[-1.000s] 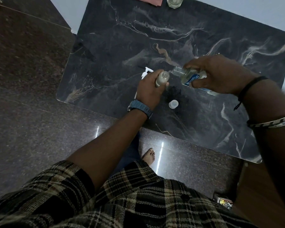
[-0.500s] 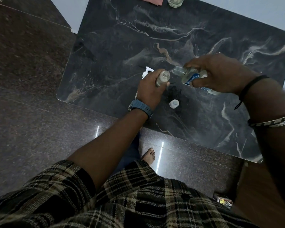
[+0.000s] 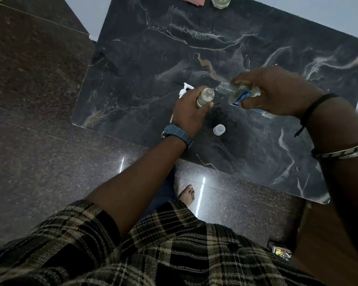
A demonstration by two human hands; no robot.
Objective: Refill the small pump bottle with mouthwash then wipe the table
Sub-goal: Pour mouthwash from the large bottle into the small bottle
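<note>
Right hand [image 3: 277, 90] has tipped the mouthwash bottle [image 3: 234, 93] closer onto the small pump bottle [image 3: 205, 97] gripped by left hand [image 3: 189, 113]; pouring underway, near table [image 3: 132, 79] front edge.

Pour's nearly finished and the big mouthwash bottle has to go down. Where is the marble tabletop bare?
Bare patches on the dark marble tabletop: the left half beyond the white pump head, and the right side under the right hand toward the near edge. It is crowded around the left hand, small pump bottle, clear mouthwash bottle and white cap.
</note>
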